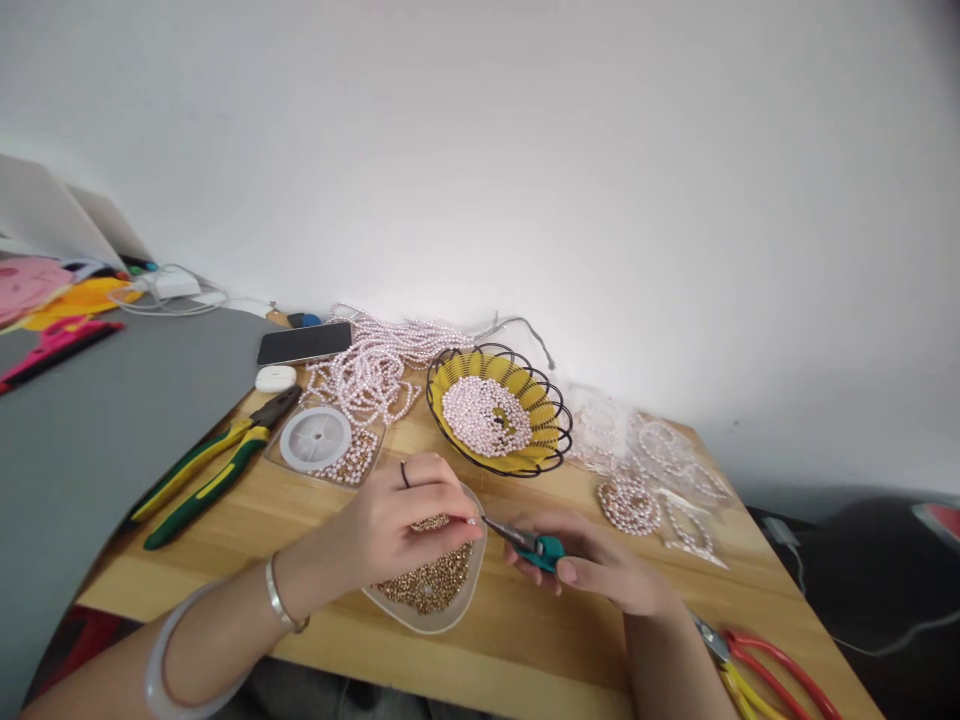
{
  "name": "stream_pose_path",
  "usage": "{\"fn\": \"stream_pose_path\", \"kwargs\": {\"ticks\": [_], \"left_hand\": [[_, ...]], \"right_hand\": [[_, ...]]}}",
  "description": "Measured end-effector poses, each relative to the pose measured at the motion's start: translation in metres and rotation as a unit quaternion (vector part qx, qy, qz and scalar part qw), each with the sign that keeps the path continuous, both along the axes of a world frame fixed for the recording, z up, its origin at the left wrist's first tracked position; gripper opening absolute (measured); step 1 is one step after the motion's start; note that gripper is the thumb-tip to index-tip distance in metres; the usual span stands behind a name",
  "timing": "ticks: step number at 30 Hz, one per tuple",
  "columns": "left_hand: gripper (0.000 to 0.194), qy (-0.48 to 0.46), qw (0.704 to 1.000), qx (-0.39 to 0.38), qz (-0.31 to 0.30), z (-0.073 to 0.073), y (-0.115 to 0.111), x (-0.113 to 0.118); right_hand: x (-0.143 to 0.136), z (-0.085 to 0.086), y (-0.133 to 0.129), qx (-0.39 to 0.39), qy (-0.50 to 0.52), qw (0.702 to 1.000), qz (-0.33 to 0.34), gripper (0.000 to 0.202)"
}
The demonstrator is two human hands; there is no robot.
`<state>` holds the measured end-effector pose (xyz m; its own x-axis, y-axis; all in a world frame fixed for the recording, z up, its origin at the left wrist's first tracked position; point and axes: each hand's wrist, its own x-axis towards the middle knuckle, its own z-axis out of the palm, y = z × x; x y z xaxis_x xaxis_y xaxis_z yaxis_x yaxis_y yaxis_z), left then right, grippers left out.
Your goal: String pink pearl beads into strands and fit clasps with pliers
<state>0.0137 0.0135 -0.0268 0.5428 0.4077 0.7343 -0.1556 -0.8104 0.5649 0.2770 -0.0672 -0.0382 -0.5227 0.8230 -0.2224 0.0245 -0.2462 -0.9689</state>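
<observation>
My left hand (412, 515) is closed in a pinch above the bead dish, with a small pale bead (471, 520) at its fingertips. Opposite it, my right hand (592, 560) is wrapped around needle-nose pliers (536, 547) with teal handles. Their dark tips point left and end close to the pinched fingers; whether they touch the bead I cannot tell. Beneath the left hand, the cream dish (442, 625) holds many small gold beads (431, 585). Just behind both hands stands a black wire basket (551, 465) with a yellow lining, and loose pink beads (484, 415) lie in it.
Large green-yellow pliers (225, 460) lie at left beside a clear box with a white spool (315, 438). Pink bead strands (367, 375) and a phone (304, 343) sit behind. Bagged bead loops (660, 450) are at right; red-yellow handled cutters (750, 650) lie near the right front edge.
</observation>
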Motion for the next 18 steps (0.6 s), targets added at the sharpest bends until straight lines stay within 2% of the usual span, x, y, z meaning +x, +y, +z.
{"fn": "stream_pose_path", "kwargs": {"ticks": [18], "left_hand": [[0.003, 0.025, 1.0, 0.007, 0.001, -0.0024, 0.0008, -0.0006]], "right_hand": [[0.0013, 0.0047, -0.0016, -0.005, -0.021, 1.0, 0.003, 0.046]]}}
